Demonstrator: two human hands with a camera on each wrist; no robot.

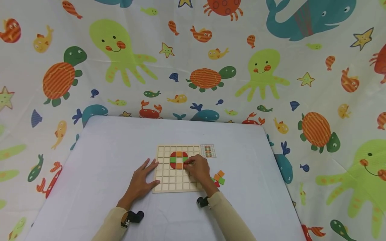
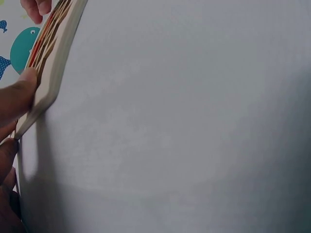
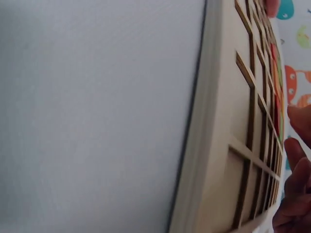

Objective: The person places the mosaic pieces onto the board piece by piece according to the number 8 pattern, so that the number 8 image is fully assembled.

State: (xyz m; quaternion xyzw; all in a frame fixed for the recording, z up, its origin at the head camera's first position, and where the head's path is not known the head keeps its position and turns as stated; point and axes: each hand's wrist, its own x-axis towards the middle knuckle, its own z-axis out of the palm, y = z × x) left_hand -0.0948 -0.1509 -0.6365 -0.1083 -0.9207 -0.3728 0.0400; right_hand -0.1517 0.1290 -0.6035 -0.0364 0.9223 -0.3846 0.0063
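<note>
A square wooden grid board [image 1: 164,187] lies on the white table. In it, red rounded-corner tiles, orange tiles [image 1: 179,154] and green tiles [image 1: 173,160] form a ring around a bare middle cell. My right hand [image 1: 197,170] is over the board's right half, its fingertips pinching a red tile [image 3: 276,114] at the ring's lower right corner; the fingers partly cover it. My left hand [image 1: 140,182] rests at the board's left edge, fingers spread, with the thumb [image 2: 26,82] on the near left part of the frame.
A small pattern card [image 1: 208,151] lies by the board's upper right corner. Right of my right wrist are several loose tiles, among them an orange tile [image 1: 221,173], a green tile [image 1: 221,181] and a red tile [image 1: 216,184]. A sea-animal curtain [image 1: 181,110] hangs behind the table.
</note>
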